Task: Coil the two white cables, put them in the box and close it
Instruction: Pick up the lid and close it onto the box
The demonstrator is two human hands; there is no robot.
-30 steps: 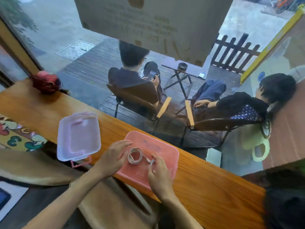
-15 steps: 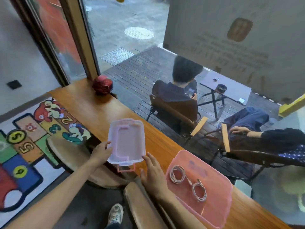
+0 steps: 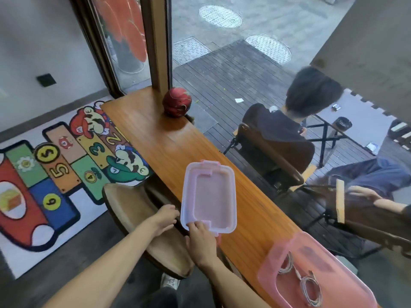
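The clear pinkish lid (image 3: 209, 196) lies flat on the wooden counter (image 3: 160, 138), its near left corner past the counter's edge. My left hand (image 3: 164, 218) curls around the lid's left near corner. My right hand (image 3: 201, 241) grips the lid's near edge, fingertips on top of it. The pink box (image 3: 266, 272) stands open on the counter at the lower right. Inside it lie two coiled white cables, one (image 3: 287, 263) toward the left and one (image 3: 311, 290) nearer me, joined by a short straight run.
A red ball-shaped object (image 3: 176, 103) sits at the counter's far end by the window frame. A wooden stool (image 3: 138, 210) stands under my arms. Behind the glass, two people sit on chairs on a deck. A colourful mat (image 3: 55, 170) covers the floor at left.
Both hands left the box and cables and went left to the lid. My right hand has since shifted onto the lid's near edge. The view swung left, so the box now sits at lower right.
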